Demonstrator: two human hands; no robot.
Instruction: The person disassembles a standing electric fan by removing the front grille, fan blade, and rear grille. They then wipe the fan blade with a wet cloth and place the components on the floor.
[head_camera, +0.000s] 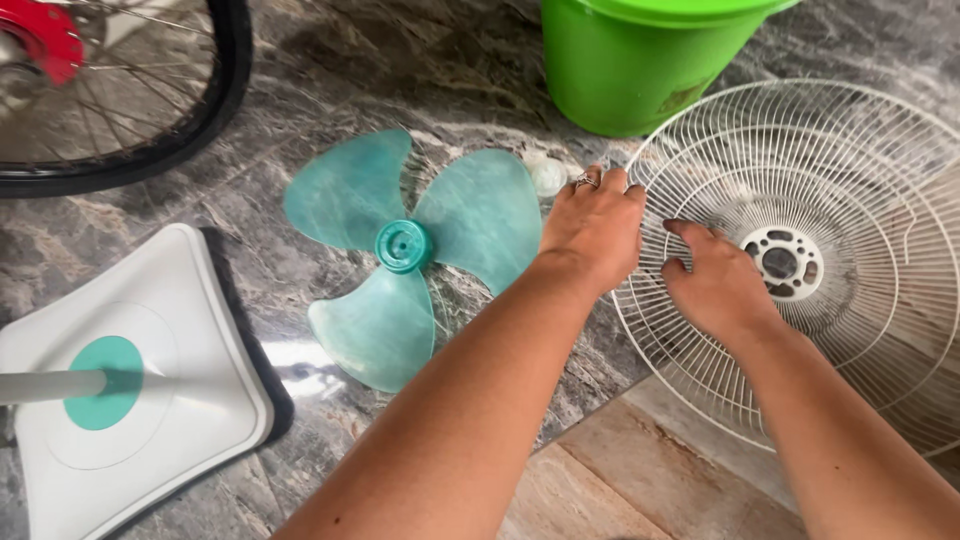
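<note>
A white wire fan guard lies flat on the stone floor at the right. My left hand, with a ring on one finger, grips the guard's left rim. My right hand rests on the wires just left of the guard's round centre plate, fingers curled into the grille. A translucent teal three-bladed fan blade lies on the floor to the left of my left hand. A small pale round cap sits just beyond my left fingers.
A green plastic bucket stands behind the guard. The fan's white square base with a teal disc and white pole lies at the lower left. A bicycle wheel with a black tyre is at the upper left.
</note>
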